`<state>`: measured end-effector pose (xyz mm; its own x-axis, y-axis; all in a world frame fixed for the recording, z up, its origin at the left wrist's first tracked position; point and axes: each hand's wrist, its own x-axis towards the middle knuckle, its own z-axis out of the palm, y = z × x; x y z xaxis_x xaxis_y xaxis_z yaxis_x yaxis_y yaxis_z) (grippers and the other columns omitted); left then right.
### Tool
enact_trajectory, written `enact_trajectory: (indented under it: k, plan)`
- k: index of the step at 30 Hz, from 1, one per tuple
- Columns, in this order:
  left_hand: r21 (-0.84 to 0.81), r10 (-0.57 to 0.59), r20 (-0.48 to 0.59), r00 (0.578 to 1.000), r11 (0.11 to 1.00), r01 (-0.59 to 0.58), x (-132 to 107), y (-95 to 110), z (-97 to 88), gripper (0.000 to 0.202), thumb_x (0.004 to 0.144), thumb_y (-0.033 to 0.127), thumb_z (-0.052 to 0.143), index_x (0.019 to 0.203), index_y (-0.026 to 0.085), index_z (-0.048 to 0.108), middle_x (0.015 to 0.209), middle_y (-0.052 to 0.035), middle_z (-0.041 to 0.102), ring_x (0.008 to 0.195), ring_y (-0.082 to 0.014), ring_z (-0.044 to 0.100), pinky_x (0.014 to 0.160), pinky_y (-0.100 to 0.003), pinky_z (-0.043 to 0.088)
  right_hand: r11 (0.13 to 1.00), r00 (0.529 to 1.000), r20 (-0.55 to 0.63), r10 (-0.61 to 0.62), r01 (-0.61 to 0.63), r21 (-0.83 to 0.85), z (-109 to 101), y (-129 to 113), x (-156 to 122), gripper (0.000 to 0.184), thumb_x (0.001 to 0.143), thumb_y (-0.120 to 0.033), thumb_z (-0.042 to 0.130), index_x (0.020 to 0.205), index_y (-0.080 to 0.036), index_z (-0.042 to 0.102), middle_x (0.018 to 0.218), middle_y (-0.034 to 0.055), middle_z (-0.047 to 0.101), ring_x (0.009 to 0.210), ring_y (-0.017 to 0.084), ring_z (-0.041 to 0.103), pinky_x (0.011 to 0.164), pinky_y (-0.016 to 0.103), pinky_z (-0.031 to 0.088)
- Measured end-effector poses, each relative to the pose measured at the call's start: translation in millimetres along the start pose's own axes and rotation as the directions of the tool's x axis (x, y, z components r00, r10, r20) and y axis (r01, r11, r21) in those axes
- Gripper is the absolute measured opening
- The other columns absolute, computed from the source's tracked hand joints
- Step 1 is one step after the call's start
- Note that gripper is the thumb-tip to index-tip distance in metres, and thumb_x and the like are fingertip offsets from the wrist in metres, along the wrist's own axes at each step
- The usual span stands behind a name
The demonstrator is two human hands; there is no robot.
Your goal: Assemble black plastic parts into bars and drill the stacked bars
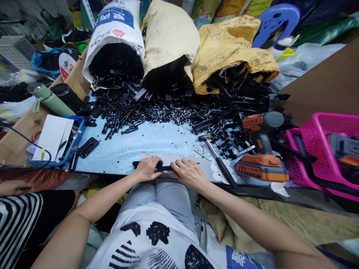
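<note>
At the front edge of the blue table, a long black bar-like part (165,168) lies crosswise under both hands. Its exact kind does not show. My left hand (148,168) is closed around its left portion, whose dark end sticks out past the fingers. My right hand (188,172) is closed over the right portion, fingers curled on top, with a thin tip showing beyond them. A hammer (218,158) rests to the right of my right hand, its black handle toward the front edge. Beside it lies a thin metal rod (202,155).
Heaped black parts and screws (168,110) spread before a white sack (117,33), a cream sack (171,33) and a yellow sack (224,41). An orange cordless drill (259,160) and pink basket (316,130) stand right. Left are a blue basket (75,138) and another person's hand (17,186).
</note>
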<state>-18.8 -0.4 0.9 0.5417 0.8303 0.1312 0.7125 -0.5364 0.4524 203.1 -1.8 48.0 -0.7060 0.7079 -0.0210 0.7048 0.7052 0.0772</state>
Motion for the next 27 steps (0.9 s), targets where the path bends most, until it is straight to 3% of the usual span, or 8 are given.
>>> enact_trajectory:
  k: [6, 10, 13, 15, 17, 20, 23, 27]
  plan:
    - [-0.046, -0.094, -0.015, 0.995, 0.995, 0.093, 3, 1, -2.5, 0.037, 0.076, 0.043, 0.061, 0.102, 0.019, 0.049, 0.097, -0.0071, 0.062, 0.094, -0.0242, 0.059, 0.076, -0.032, 0.045, 1.000, 0.999, -0.038, -0.001, 0.000, -0.024, -9, -2, 6, 0.027, 0.095, -0.035, 0.036, 0.093, -0.018, 0.056, 0.082, 0.0055, 0.060, 0.073, 0.017, 0.052, 0.062, 0.030, 0.023]
    - [-0.093, -0.161, 0.085, 0.983, 0.981, 0.168, 6, 8, -1.1, 0.037, 0.077, 0.039, 0.061, 0.105, 0.018, 0.051, 0.103, -0.0093, 0.062, 0.098, -0.0259, 0.058, 0.081, -0.036, 0.044, 0.998, 0.997, -0.050, 0.054, -0.054, 0.011, 5, 3, 6, 0.026, 0.094, -0.037, 0.039, 0.090, -0.019, 0.058, 0.081, 0.0046, 0.060, 0.073, 0.016, 0.054, 0.063, 0.029, 0.027]
    - [-0.281, -0.159, 0.133, 0.978, 0.940, 0.191, 11, 10, -9.7, 0.053, 0.070, 0.045, 0.068, 0.113, 0.018, 0.051, 0.115, -0.0129, 0.059, 0.110, -0.0298, 0.052, 0.093, -0.043, 0.040, 0.998, 0.995, -0.085, 0.046, -0.041, 0.057, 23, 10, 1, 0.025, 0.092, -0.040, 0.043, 0.090, -0.021, 0.059, 0.081, 0.0037, 0.062, 0.075, 0.017, 0.057, 0.064, 0.028, 0.033]
    - [-0.584, -0.177, 0.039, 0.984, 0.795, 0.166, 19, 2, -29.9, 0.074, 0.064, 0.054, 0.071, 0.124, 0.020, 0.045, 0.129, -0.0152, 0.050, 0.120, -0.0313, 0.045, 0.100, -0.045, 0.035, 0.996, 0.990, -0.142, 0.012, 0.000, 0.084, 38, 18, -4, 0.025, 0.092, -0.040, 0.044, 0.092, -0.021, 0.060, 0.083, 0.0036, 0.063, 0.076, 0.016, 0.058, 0.063, 0.027, 0.037]
    - [-0.892, -0.304, -0.156, 0.940, 0.452, -0.002, 28, -14, -64.5, 0.084, 0.067, 0.066, 0.062, 0.133, 0.023, 0.034, 0.139, -0.0158, 0.039, 0.123, -0.0316, 0.043, 0.100, -0.048, 0.036, 0.995, 0.972, -0.236, -0.013, 0.037, 0.097, 53, 28, -10, 0.026, 0.092, -0.040, 0.043, 0.094, -0.020, 0.060, 0.090, 0.0051, 0.063, 0.078, 0.016, 0.060, 0.066, 0.026, 0.041]
    - [-0.893, -0.625, -0.305, 0.719, -0.075, -0.444, 31, -51, -124.0, 0.073, 0.079, 0.071, 0.037, 0.136, 0.025, 0.027, 0.143, -0.0147, 0.033, 0.121, -0.0313, 0.047, 0.093, -0.053, 0.042, 0.992, 0.939, -0.343, -0.027, 0.067, 0.105, 70, 46, -16, 0.027, 0.092, -0.040, 0.044, 0.097, -0.019, 0.061, 0.092, 0.0065, 0.063, 0.080, 0.017, 0.060, 0.069, 0.027, 0.045]
    - [-0.764, -0.774, -0.208, 0.598, -0.254, -0.594, 26, -79, -150.7, 0.068, 0.083, 0.066, 0.036, 0.137, 0.026, 0.023, 0.142, -0.0156, 0.032, 0.117, -0.0321, 0.051, 0.088, -0.055, 0.044, 0.986, 0.948, -0.318, -0.028, 0.078, 0.144, 78, 50, -18, 0.028, 0.090, -0.041, 0.046, 0.099, -0.020, 0.061, 0.092, 0.0065, 0.064, 0.080, 0.018, 0.060, 0.070, 0.029, 0.047]
    - [-0.810, -0.777, -0.130, 0.616, -0.275, -0.518, 36, -90, -134.5, 0.069, 0.083, 0.065, 0.036, 0.138, 0.027, 0.020, 0.141, -0.0164, 0.033, 0.112, -0.0308, 0.055, 0.085, -0.053, 0.046, 0.974, 0.971, -0.236, 0.040, 0.014, 0.224, 83, 43, -18, 0.029, 0.089, -0.043, 0.047, 0.101, -0.021, 0.062, 0.093, 0.0070, 0.064, 0.080, 0.019, 0.060, 0.071, 0.032, 0.047]
